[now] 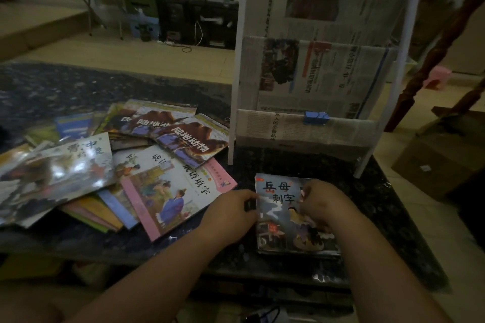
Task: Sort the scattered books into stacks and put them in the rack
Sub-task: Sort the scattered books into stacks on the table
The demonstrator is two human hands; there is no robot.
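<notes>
A small stack of thin grey-blue picture books (280, 220) lies on the dark stone table (380, 207), in front of the rack. My left hand (231, 214) has curled fingers at the stack's left edge. My right hand (321, 203) rests on top of the stack, fingers curled at the upper right of the top cover. A scattered heap of books (126, 162) spreads over the left half of the table, with brown animal books (194, 139) at its back and a pink-edged book (173, 191) at its front. The white rack (315, 73), lined with newspaper, stands behind the stack.
A blue clip (316, 117) sits on the rack's lowest front rail. A cardboard box (443, 162) and a dark wooden post (433, 60) are off the table's right side. Beyond the table lie a tan floor, a folding table and dark electronics.
</notes>
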